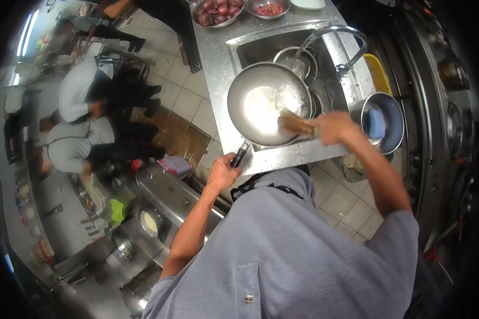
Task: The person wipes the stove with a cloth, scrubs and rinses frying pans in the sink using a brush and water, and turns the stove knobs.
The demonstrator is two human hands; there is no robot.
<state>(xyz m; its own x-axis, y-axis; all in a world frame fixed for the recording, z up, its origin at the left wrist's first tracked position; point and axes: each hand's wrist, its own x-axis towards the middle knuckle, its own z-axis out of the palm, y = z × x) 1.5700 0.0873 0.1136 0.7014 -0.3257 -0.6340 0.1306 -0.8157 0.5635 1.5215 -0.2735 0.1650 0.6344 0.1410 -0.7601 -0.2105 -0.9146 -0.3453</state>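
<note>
Over the sink [248,53], a wide pan [261,101] lies ahead, its handle [240,153] slanting back into the closed left hand [224,171]; the right hand [336,127] grips a brush [294,125], bristles pointing left.

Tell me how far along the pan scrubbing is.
Looks done: the pan is wet, its inside mostly bright metal.

In hand: the left hand grips the handle, while the right hand holds a blurred brush at the pan's near side.

Left, probably: finishing that side and rinsing; the bowl in the sink may need washing too.
</note>
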